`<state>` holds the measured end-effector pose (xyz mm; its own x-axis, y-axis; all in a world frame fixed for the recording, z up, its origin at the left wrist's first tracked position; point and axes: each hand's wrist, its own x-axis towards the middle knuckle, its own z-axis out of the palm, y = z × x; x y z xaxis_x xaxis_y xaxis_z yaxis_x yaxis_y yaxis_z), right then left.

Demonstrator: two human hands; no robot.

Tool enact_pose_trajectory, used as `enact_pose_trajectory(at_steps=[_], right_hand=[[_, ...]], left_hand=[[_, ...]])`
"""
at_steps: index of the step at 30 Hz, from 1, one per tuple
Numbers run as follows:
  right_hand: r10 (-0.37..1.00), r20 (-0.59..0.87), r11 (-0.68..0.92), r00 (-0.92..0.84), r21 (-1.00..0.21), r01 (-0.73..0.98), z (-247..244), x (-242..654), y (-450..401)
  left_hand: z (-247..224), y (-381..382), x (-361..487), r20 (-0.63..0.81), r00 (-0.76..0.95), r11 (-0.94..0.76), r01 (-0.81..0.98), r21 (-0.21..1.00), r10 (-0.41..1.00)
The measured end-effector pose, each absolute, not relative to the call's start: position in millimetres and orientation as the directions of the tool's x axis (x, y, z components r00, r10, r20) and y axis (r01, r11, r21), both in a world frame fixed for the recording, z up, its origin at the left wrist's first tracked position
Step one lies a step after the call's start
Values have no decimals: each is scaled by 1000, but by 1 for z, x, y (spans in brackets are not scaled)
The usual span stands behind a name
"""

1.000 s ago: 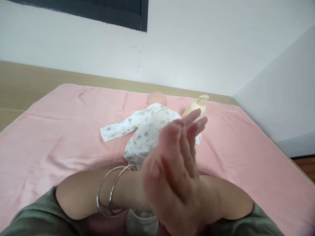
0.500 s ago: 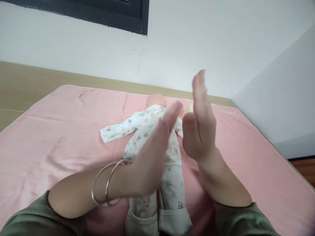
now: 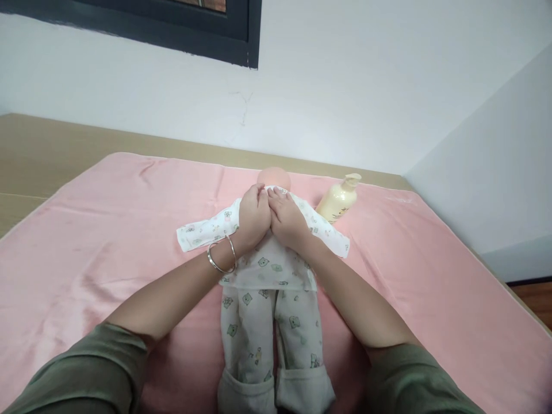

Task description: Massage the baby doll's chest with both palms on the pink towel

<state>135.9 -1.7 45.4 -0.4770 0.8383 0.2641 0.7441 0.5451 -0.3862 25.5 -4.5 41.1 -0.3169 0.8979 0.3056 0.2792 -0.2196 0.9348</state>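
A baby doll lies stretched out, dressed in a white printed top [image 3: 276, 273] and matching trousers [image 3: 297, 328] with turned-up cuffs. Its bald head [image 3: 273, 177] shows just past my fingertips. My left hand [image 3: 254, 217] rests on the upper part of the top, fingers laid flat and pointing towards the head. Beside it and touching it, my right hand [image 3: 290, 218] lies flat on the cloth too. Neither hand grips anything. The doll's face and the cloth under my palms are hidden.
A cream pump bottle [image 3: 338, 198] leans by the doll's sleeve on the right. The doll is on a pink sheet [image 3: 129, 230] spread over a wooden surface [image 3: 56, 141]. Behind stands a white wall [image 3: 345, 86] with a dark window frame [image 3: 207, 34].
Both hands, raised and apart above the doll half a second ago, have come down together onto its upper body. The bottle and right sleeve are now uncovered.
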Motion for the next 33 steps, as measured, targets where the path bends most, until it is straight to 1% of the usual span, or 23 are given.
enact_pose_trajectory(at_steps=[2,5,8,10,11,12,14,16,17,19,22,24,25,27,29,31,33], right_hand=[[870,207,493,-447,-381,782,48,142,4],[918,125,396,-377,-369,841,52,154,13],[973,63,230,-222,-336,913,55,161,12],[990,67,142,-128,-278,950,55,156,1],[987,100,144,-123,-242,960,54,151,-7],[975,149,191,-162,-206,960,52,146,-16],[915,254,357,-313,-149,922,48,134,-29],[839,297,512,-456,-144,847,44,129,-31],[816,294,555,-497,-163,816,44,130,-27],[816,262,570,-515,-220,791,45,138,-11],[875,196,483,-443,-294,825,51,153,11],[919,176,390,-352,-294,873,53,155,9],[926,190,369,-326,-275,888,53,153,4],[898,256,413,-357,-217,884,50,144,-14],[836,320,514,-446,-171,841,46,133,-31],[796,325,583,-511,-183,791,43,126,-36],[807,291,582,-514,-244,776,43,129,-26]], left_hand=[[37,-5,24,343,-253,-232,381,895,905],[30,-4,19,356,-181,-223,506,833,917],[23,-2,14,370,-143,-215,606,766,918],[20,-3,10,373,-129,-214,630,747,919],[19,-3,9,373,-127,-216,629,746,919],[19,-3,8,373,-123,-221,624,750,920],[20,-4,6,370,-116,-232,599,767,922],[21,-5,6,358,-99,-243,569,786,928],[22,-4,6,356,-90,-248,563,788,930],[21,-4,6,371,-79,-259,582,771,925],[18,-3,7,403,-94,-259,629,733,910],[16,-2,7,405,-111,-250,633,733,907],[16,-2,7,405,-118,-246,631,735,907],[16,-2,6,399,-104,-252,626,738,911],[17,-2,5,389,-80,-265,607,750,918],[18,-2,4,380,-71,-271,585,765,922],[17,-2,4,385,-85,-268,583,767,919]])
